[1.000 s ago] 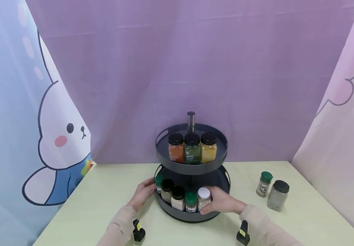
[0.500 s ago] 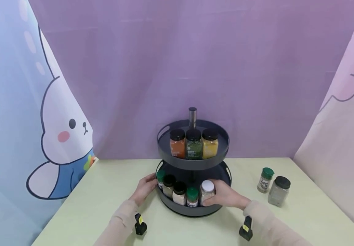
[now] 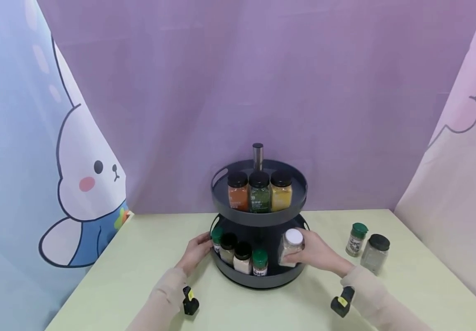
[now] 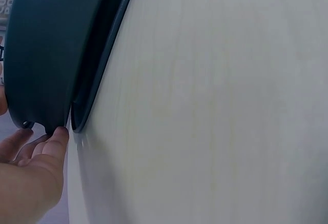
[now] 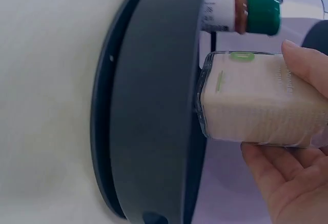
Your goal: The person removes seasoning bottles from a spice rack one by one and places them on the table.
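Three jars [image 3: 260, 197] (orange, green, yellow stuff) on the top tray [image 3: 258, 219], four in the lower tray [image 3: 281, 277], two on the table [image 3: 159, 239]. Right hand [image 3: 316, 251]'s pinching a white-capped jar [image 3: 289, 248] of pale powder at the lower tray; left hand [image 3: 196, 253]'s loose fingers touch that tray's side.

White-lidded jar [image 5: 246, 98]: clear, glossy
Tiered stand [image 3: 258, 219]: smooth, matt
Post [image 3: 258, 158]: shiny, metal-like
Backdrop [image 3: 238, 92]: creased cloth
Tabletop [image 3: 238, 310]: smooth, faint sheen

Near the left fingers [image 4: 57, 142], a jar label [image 4: 7, 1] shows "CUMIN" and a cut-off "POWD". On the jar [image 5: 246, 98] between the right fingers [image 5: 261, 167], faint lettering seems to read "powder"; print on the green-capped bottle [image 5: 221, 11] near them is too blurred.
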